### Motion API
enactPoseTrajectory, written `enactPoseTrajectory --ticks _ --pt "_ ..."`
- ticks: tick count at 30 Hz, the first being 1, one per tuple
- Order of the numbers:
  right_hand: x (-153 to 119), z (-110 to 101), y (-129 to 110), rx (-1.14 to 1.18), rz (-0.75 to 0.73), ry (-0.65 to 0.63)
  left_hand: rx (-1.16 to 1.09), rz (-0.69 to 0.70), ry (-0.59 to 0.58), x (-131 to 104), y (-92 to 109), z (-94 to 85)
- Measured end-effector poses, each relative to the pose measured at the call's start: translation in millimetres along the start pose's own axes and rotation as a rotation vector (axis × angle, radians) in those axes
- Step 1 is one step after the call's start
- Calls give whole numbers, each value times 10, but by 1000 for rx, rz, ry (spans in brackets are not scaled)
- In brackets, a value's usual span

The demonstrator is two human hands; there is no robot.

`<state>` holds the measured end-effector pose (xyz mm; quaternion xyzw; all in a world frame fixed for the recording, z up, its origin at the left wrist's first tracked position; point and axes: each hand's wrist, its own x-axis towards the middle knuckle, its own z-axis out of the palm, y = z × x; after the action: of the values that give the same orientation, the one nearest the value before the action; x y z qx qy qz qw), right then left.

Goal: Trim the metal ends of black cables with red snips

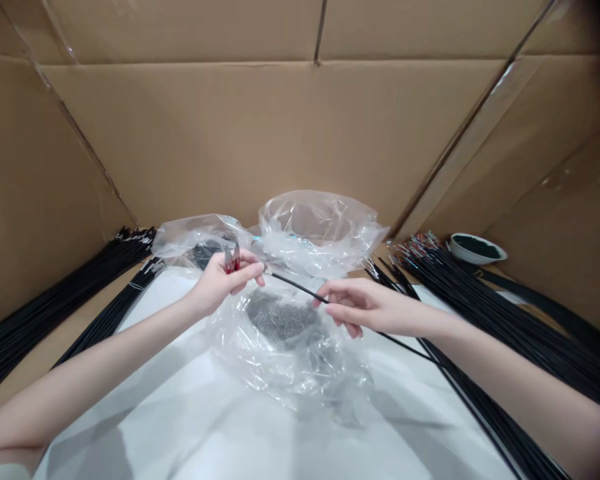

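A thin black cable [300, 287] runs between my two hands, above an open clear plastic bag [260, 363] with a mass of small grey pieces [283, 317] inside. My right hand [363, 305] pinches the cable between thumb and fingers, and its tail passes under my right forearm. At the cable's pale left end, my left hand [235, 275] has its thumb and fingertips pressed together. Red-handled cutters [233, 260] sit in the same hand, jaws pointing up. What exactly its fingertips pinch is too small to make out.
Two more clear bags [325, 230] [200, 233] stand at the back against the cardboard wall [280, 127]. Bundles of black cables lie at the left [70, 287] and right [500, 327]. A white bowl [477, 250] with dark contents is at back right. White sheeting [240, 440] covers the middle.
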<state>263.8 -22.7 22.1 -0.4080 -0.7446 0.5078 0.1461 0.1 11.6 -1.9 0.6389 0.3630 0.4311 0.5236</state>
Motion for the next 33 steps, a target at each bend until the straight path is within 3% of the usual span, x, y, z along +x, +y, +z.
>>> enactPoseTrajectory --ticks 6,14,22,27,30,33 --pt "368 276 -71 130 -78 81 147 -10 -170 14 -44 142" --pt "508 353 178 391 38 316 166 -83 -66 81 -117 110" --pt "541 442 202 500 17 341 177 -49 32 80 -119 222" --pt "533 432 267 538 -12 251 253 26 73 66 -146 221" --pt "546 442 295 618 -29 275 355 122 102 29 -174 224" --pt "570 461 290 695 -24 324 440 228 43 -9 -187 225"
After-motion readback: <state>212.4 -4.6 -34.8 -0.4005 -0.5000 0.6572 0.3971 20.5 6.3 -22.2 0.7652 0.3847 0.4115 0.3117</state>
